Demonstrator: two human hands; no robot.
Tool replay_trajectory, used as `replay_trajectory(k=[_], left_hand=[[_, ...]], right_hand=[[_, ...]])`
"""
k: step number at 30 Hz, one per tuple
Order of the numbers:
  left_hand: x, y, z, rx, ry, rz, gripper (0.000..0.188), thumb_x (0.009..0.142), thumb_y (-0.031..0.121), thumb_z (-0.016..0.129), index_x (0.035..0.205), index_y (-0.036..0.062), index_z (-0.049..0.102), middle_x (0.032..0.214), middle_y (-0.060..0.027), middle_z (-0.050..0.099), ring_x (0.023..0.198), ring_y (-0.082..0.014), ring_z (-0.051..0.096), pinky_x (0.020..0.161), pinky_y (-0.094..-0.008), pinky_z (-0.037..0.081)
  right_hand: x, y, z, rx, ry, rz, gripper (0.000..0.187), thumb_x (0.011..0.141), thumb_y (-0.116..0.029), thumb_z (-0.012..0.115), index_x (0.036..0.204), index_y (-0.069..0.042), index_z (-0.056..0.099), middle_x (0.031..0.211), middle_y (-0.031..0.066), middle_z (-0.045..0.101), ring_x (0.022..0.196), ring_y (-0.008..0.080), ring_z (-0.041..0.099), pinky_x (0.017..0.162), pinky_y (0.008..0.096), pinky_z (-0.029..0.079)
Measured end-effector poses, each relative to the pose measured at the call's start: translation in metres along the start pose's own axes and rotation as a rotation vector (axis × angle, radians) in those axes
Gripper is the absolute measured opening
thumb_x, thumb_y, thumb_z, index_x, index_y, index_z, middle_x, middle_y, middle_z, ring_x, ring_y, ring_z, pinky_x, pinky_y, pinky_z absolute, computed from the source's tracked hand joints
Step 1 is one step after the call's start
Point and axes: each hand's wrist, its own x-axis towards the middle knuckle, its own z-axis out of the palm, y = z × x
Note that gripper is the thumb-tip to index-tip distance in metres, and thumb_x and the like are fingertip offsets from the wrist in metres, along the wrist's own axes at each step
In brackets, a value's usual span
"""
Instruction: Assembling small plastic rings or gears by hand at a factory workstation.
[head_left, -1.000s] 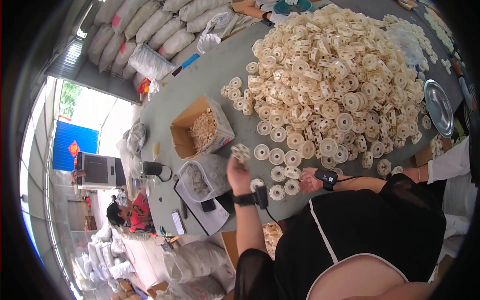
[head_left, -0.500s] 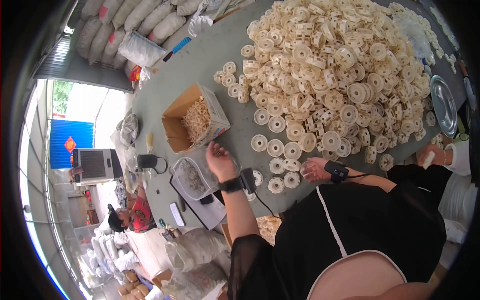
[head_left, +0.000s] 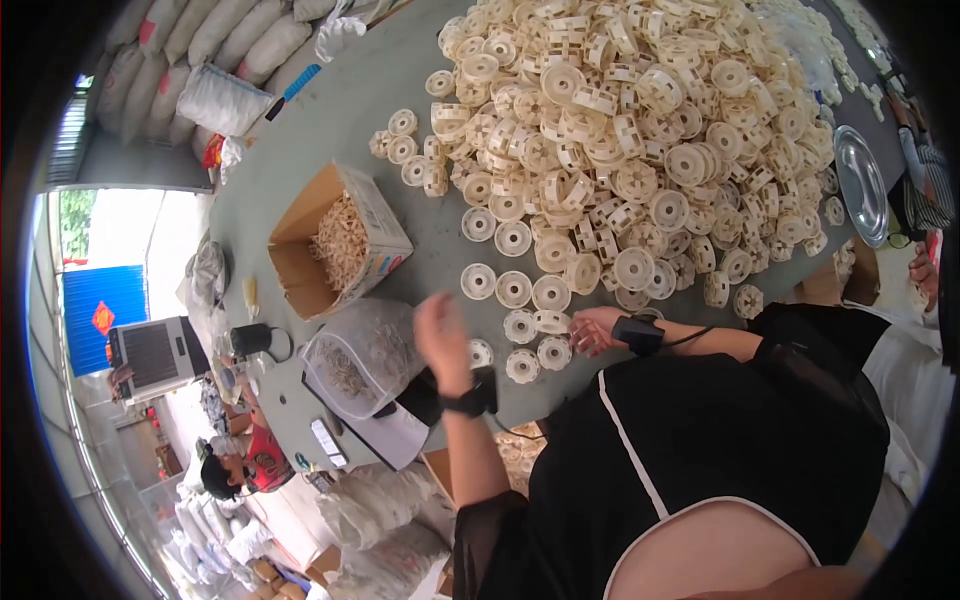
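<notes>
My left hand (head_left: 440, 335) is smeared by motion above the table, between the clear plastic bag (head_left: 375, 335) of small grey metal pieces and the laid-out wheels. Whether its fingers hold anything cannot be made out. My right hand (head_left: 597, 330) lies low at the table's near side, fingers apart, right beside a cream plastic wheel (head_left: 554, 352) with a notched rim. Several more such wheels lie flat in short rows, among them a round one (head_left: 514, 289) with a smooth rim. Behind them rises a large heap of cream wheels (head_left: 640, 150).
An open cardboard box (head_left: 392, 250) of small beige pieces stands left of the rows. A dark mug (head_left: 252, 341), a phone (head_left: 327, 442) and a metal tray (head_left: 862, 187) lie on the table. One person (head_left: 265, 460) is at far left, another's hand (head_left: 922, 270) at far right.
The whole view has shifted, so the table's things sit farther left. My left hand has swung right, away from the box and bag. My right hand's fingers have turned toward the nearby wheels.
</notes>
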Motion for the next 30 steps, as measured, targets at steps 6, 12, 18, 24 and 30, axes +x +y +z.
replay_trajectory(k=[6,12,18,24,30], left_hand=[[0.027,-0.042,0.112,0.329,-0.283,0.245,0.023,0.063,0.009,0.061,0.085,0.006,0.054,0.091,-0.0096,0.05,0.088,-0.028,0.047,0.075,-0.0381,0.038],[0.034,-0.056,0.121,0.5,-0.167,0.333,0.016,0.062,0.013,0.06,0.075,0.0066,0.053,0.082,-0.0076,0.05,0.082,-0.0269,0.045,0.073,-0.0378,0.035],[-0.031,-0.036,0.101,-0.905,-0.421,-0.447,0.027,0.076,0.011,0.053,0.099,-0.0009,0.048,0.098,-0.0083,0.052,0.089,-0.0179,0.048,0.078,-0.0284,0.037],[-0.108,-0.026,0.082,-0.773,-0.803,-0.537,0.027,0.081,0.017,0.041,0.102,0.0024,0.048,0.1,-0.0078,0.052,0.087,-0.017,0.05,0.073,-0.0294,0.04],[-0.128,-0.012,0.095,-0.37,-0.44,-0.106,0.03,0.076,0.015,0.054,0.1,-0.0027,0.05,0.093,-0.0118,0.053,0.077,-0.019,0.053,0.066,-0.0283,0.043]], right_hand=[[-0.017,-0.009,0.009,-0.048,0.079,-0.043,0.042,0.084,-0.038,0.035,0.106,-0.004,0.045,0.089,0.0088,0.054,0.073,0.0201,0.055,0.062,0.0343,0.046],[-0.024,-0.013,-0.006,0.052,0.086,-0.104,0.041,0.084,-0.037,0.036,0.104,-0.003,0.046,0.092,0.0107,0.054,0.077,0.0229,0.056,0.065,0.0366,0.047],[0.0,-0.001,-0.018,0.106,-0.015,-0.253,0.043,0.083,-0.04,0.037,0.103,-0.002,0.046,0.094,0.014,0.051,0.081,0.0259,0.054,0.067,0.0367,0.046],[0.008,0.012,0.017,0.2,-0.386,-0.398,0.04,0.083,-0.044,0.034,0.102,-0.013,0.051,0.096,0.0039,0.057,0.087,0.0215,0.054,0.072,0.0394,0.044],[-0.025,0.016,0.017,0.22,-0.288,-0.133,0.039,0.083,-0.043,0.035,0.099,-0.013,0.053,0.096,0.003,0.057,0.087,0.0178,0.055,0.072,0.0379,0.044]])
